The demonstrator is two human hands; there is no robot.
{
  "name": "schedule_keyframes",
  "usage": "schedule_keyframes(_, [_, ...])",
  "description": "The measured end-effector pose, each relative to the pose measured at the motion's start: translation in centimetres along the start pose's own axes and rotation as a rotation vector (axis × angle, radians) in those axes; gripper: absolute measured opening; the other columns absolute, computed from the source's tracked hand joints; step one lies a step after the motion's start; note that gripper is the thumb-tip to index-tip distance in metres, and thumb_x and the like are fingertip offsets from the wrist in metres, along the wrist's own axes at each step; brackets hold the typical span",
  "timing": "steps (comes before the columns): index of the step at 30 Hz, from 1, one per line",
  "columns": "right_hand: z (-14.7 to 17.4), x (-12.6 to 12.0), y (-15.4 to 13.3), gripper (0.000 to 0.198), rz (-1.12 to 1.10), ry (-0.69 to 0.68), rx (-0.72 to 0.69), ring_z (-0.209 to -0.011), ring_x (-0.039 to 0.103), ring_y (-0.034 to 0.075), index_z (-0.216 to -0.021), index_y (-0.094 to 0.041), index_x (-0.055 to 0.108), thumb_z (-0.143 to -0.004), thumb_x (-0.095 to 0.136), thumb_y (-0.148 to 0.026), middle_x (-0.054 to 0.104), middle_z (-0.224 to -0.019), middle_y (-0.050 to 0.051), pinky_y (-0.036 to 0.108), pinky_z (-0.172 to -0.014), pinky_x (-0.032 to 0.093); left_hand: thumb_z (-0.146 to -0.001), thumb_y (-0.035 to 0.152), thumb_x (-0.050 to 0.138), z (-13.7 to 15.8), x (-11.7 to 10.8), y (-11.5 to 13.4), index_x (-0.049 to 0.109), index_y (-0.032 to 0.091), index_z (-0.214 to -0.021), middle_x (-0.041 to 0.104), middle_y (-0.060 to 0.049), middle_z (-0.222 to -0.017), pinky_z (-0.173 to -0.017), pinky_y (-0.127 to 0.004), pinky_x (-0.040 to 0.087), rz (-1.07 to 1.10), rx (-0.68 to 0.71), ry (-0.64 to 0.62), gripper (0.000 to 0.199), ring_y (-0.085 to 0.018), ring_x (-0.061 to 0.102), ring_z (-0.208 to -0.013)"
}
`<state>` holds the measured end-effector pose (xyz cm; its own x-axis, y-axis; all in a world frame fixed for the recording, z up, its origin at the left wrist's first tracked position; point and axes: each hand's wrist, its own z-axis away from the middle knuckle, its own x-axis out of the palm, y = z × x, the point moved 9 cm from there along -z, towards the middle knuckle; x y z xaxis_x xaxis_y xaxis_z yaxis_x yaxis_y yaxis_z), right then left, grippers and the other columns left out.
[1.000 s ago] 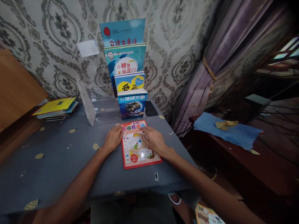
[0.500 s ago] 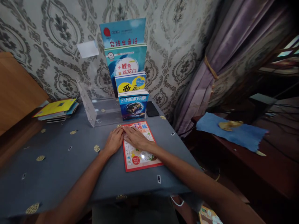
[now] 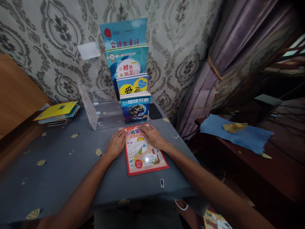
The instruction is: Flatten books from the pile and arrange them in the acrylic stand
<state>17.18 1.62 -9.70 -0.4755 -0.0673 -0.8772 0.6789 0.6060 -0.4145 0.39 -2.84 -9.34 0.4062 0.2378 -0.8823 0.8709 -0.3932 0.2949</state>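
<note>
A red-bordered picture book (image 3: 145, 156) lies flat on the grey tablecloth. My left hand (image 3: 116, 143) rests palm down at its upper left edge, fingers stretched out and touching the border. Across the top right of the cover lies my right hand (image 3: 152, 136), flat with fingers extended, hiding part of the title. Just behind the book stands a clear acrylic rack (image 3: 107, 117). Its right side holds several upright books in rising rows, the front one a blue book with a globe (image 3: 135, 109).
A stack of books with a yellow cover (image 3: 58, 111) lies at the left by a wooden panel. A black phone (image 3: 155, 111) sits right of the rack. Past a tied purple curtain (image 3: 200, 79), a blue cloth (image 3: 238, 135) covers part of a dark red surface.
My right hand has slid rightward across the book's top, away from my left hand, uncovering more of the title and picture. My left hand stays nearly still.
</note>
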Motion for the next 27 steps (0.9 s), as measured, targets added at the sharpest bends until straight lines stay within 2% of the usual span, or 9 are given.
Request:
schedule_keyframes(2, [0.1, -0.6, 1.4, 0.042, -0.015, 0.015, 0.04, -0.136, 0.052, 0.027, -0.137, -0.018, 0.056, -0.098, 0.042, -0.016, 0.06, -0.143, 0.014, 0.052, -0.118, 0.032, -0.1, 0.024, 0.038, 0.0, 0.0, -0.1, 0.061, 0.017, -0.128, 0.061, -0.016, -0.139, -0.11, -0.05, 0.043, -0.001, -0.006, -0.004, 0.037, -0.028, 0.057, -0.128])
schedule_keyframes(5, [0.0, -1.3, 3.1, 0.044, -0.077, 0.068, 0.073, -0.128, 0.059, 0.027, -0.134, -0.019, 0.06, -0.094, 0.043, -0.012, 0.065, -0.136, 0.012, 0.05, -0.113, 0.04, -0.099, 0.024, 0.039, 0.0, 0.1, -0.2, 0.061, 0.018, -0.129, 0.061, -0.015, -0.139, -0.11, -0.051, 0.044, 0.025, -0.013, -0.005, 0.037, -0.028, 0.057, -0.129])
schedule_keyframes(9, [-0.5, -1.5, 4.8, 0.042, -0.209, 0.115, 0.093, -0.119, 0.065, 0.026, -0.129, -0.02, 0.065, -0.093, 0.044, -0.014, 0.07, -0.128, 0.01, 0.045, -0.105, 0.049, -0.099, 0.026, 0.042, 0.1, 0.1, -0.4, 0.06, 0.018, -0.131, 0.059, -0.014, -0.143, -0.114, -0.051, 0.041, 0.035, -0.012, -0.007, 0.038, -0.027, 0.054, -0.133])
schedule_keyframes(14, [-1.1, -1.5, 6.4, 0.038, -0.408, 0.154, 0.109, -0.113, 0.069, 0.024, -0.123, -0.02, 0.068, -0.093, 0.045, -0.017, 0.074, -0.121, 0.008, 0.041, -0.1, 0.052, -0.099, 0.032, 0.044, 0.2, 0.2, 0.0, 0.06, 0.019, -0.134, 0.057, -0.014, -0.146, -0.117, -0.055, 0.036, 0.067, 0.014, -0.044, 0.041, -0.029, 0.047, -0.14])
schedule_keyframes(20, [-1.5, -1.2, 7.4, 0.036, -0.565, 0.177, 0.123, -0.11, 0.07, 0.023, -0.12, -0.015, 0.069, -0.092, 0.045, -0.016, 0.074, -0.119, 0.011, 0.04, -0.1, 0.053, -0.099, 0.031, 0.045, -0.6, 1.2, 2.4, 0.059, 0.02, -0.136, 0.055, -0.013, -0.147, -0.121, -0.055, 0.027, 0.052, 0.108, -0.138, 0.041, -0.027, 0.044, -0.143])
schedule_keyframes(27, [-1.6, -0.9, 7.7, 0.036, -0.616, 0.182, 0.142, -0.11, 0.07, 0.022, -0.119, -0.016, 0.07, -0.094, 0.044, -0.016, 0.075, -0.119, 0.01, 0.039, -0.101, 0.053, -0.1, 0.031, 0.043, -2.2, 2.7, 6.3, 0.056, 0.021, -0.139, 0.052, -0.012, -0.151, -0.121, -0.051, 0.027, 0.077, 0.228, -0.225, 0.042, -0.025, 0.042, -0.144])
